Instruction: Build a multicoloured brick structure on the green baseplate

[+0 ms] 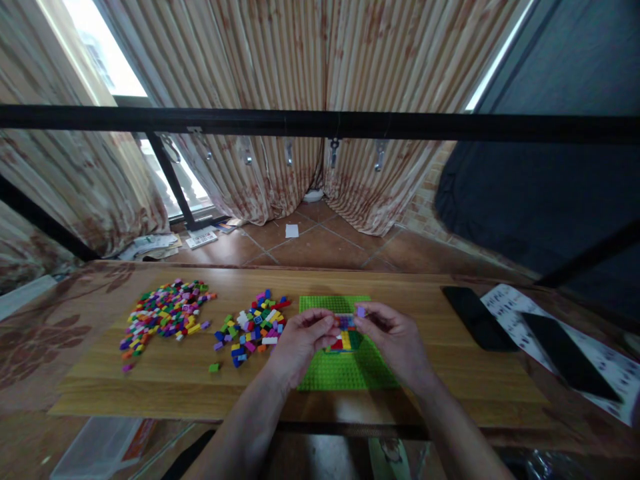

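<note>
On the green baseplate [345, 377] stands a low build of coloured toy bricks [347, 341], with red, yellow, green and blue parts showing. My right hand [393, 333] pinches a small purple brick [361, 311] between thumb and fingertips, just above the build's far right corner. At the build's left side is my left hand [305, 337], its thumb and forefinger pressed together. Whatever those left fingers hold, if anything, is hidden. Part of the build is covered by both hands.
Left of the baseplate lies a loose pile of mixed bricks [255, 323], with a larger pile [170, 310] farther left. A lone green brick [214, 367] sits near the front. Right are a black tablet-like slab [477, 317], a printed sheet [510, 303] and a dark phone-like slab [570, 353].
</note>
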Available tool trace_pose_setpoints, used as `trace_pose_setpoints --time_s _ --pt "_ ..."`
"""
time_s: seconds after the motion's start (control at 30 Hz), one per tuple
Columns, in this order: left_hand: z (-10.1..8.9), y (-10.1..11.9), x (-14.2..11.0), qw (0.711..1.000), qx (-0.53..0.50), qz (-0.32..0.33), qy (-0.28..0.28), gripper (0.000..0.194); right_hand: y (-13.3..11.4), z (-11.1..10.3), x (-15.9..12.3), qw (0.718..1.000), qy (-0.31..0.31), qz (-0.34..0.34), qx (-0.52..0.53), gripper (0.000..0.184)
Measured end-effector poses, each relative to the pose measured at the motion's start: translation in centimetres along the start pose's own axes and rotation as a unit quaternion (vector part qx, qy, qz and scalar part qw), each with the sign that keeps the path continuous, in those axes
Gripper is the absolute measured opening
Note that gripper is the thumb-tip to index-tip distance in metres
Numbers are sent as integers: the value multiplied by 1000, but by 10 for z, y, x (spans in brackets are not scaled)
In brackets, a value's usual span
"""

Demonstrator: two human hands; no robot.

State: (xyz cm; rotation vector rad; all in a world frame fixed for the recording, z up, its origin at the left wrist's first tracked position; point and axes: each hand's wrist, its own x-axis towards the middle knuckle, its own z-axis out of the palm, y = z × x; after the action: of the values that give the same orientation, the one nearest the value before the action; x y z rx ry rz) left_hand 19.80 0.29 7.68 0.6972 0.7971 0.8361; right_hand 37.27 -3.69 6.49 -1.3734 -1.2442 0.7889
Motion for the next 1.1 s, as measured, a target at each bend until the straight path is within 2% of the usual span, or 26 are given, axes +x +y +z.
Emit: trace_pose_setpoints --time_s 0.1,0.2,0.4,0.63,1.1 --pt "-4 4 1 998 38 38 38 30 11 -19 8 998 33 40 -42 31" --pt "-7 6 4 993 74 54 69 27 18 -28 9 991 5 52 -120 25" --pt "-8 2 8 979 171 75 88 18 15 -15 4 977 -78 26 -196 19" --pt "-12 -1 12 965 235 79 83 19 16 -8 2 975 -81 30 -205 22" --pt "-15 -7 14 952 278 98 75 18 17 -6 0 981 -86 66 -160 23"
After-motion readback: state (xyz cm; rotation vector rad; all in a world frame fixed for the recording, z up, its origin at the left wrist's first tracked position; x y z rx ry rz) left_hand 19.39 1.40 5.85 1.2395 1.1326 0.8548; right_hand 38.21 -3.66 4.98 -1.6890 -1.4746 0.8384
